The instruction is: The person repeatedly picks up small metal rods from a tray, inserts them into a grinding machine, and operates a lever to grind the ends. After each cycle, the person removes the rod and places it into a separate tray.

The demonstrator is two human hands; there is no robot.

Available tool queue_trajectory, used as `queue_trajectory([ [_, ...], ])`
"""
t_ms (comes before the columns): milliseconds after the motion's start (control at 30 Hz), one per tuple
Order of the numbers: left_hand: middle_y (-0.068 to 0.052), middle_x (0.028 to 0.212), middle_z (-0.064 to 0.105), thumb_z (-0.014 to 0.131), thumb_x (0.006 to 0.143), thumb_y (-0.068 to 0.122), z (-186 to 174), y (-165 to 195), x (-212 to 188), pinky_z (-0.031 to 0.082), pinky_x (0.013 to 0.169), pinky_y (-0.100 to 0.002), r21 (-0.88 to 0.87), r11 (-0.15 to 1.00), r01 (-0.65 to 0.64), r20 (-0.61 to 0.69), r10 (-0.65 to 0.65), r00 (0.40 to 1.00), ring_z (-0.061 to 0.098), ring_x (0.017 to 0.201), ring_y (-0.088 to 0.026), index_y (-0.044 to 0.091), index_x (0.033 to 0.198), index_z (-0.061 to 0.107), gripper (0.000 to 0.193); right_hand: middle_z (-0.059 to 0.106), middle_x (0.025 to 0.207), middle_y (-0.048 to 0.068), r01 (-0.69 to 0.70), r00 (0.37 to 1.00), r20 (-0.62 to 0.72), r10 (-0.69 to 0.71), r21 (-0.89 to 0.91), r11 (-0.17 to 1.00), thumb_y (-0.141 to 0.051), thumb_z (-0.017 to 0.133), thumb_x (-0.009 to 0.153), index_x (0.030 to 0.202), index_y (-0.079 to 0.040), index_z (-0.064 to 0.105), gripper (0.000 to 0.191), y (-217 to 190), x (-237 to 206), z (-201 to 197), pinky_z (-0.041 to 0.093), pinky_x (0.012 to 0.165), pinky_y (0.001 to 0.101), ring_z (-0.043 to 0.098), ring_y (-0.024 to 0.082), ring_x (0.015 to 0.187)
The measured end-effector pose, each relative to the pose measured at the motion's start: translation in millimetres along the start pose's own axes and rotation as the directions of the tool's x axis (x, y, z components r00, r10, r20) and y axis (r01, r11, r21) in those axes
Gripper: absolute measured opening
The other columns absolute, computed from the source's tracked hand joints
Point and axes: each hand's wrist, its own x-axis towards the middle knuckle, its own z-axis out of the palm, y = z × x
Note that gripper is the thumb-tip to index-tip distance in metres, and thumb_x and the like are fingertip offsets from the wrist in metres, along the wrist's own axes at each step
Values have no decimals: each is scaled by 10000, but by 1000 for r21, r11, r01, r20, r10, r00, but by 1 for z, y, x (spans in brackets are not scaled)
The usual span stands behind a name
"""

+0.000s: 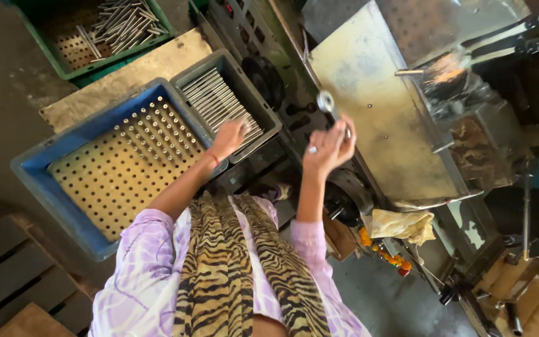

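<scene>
Left hand (229, 136) rests on the steel rods (219, 103) in the grey crate (263, 118) — its grip unclear; right hand (330, 145) pinches a machine lever (327, 103) — rods' long axes run away from the grip.

I see a metalworking workshop, sparks (447, 70) flying at a grimy machine (469, 106), grey crate of steel rods (219, 103), blue crate with a perforated rod rack (120, 168), worn steel work plate (375, 118), dusty concrete floor (1, 81).
</scene>
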Motion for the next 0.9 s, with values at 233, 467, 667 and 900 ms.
queue_trajectory([
  [233, -216, 962, 713, 598, 814, 0, 1, -26, -24, 555, 811, -496, 225, 974, 43, 187, -86, 979, 686, 927, -427, 51, 1011, 717, 236, 440, 595, -56, -12, 993, -120, -22, -280, 960, -149, 712, 1017, 1111, -13, 650, 176, -17, -50, -72, 279, 414, 234, 329, 27, 445],
  [467, -199, 1137, 696, 584, 926, 171, -65, -50, -111, 498, 939, -513, 340, 869, 359, -56, -362, 930, 629, 1071, -415, 71, 1121, 682, 239, 462, 644, -50, -145, 971, -236, 28, -496, 856, -195, 702, 1024, 1163, 13, 652, 255, -31, -85, -104, 273, 449, 233, 330, 26, 480],
  [667, -260, 1109, 686, 637, 889, 330, -67, -71, -123, 529, 814, -542, 443, 727, 524, -63, -558, 828, 678, 955, -452, -2, 1358, 582, 577, 410, 578, -46, -179, 975, -205, 81, -525, 832, -207, 703, 1015, 1169, 19, 640, 281, -21, -89, -102, 287, 436, 248, 339, 45, 456],
  [900, -180, 1154, 756, 472, 956, 491, -68, -88, -79, 569, 875, -475, 422, 449, 788, 151, -891, 427, 725, 1057, -380, 109, 1092, 796, 519, 402, 596, -61, -124, 992, -92, 86, -626, 770, -176, 693, 1030, 1170, 31, 664, 251, -9, -93, -98, 269, 459, 232, 307, 20, 484],
])
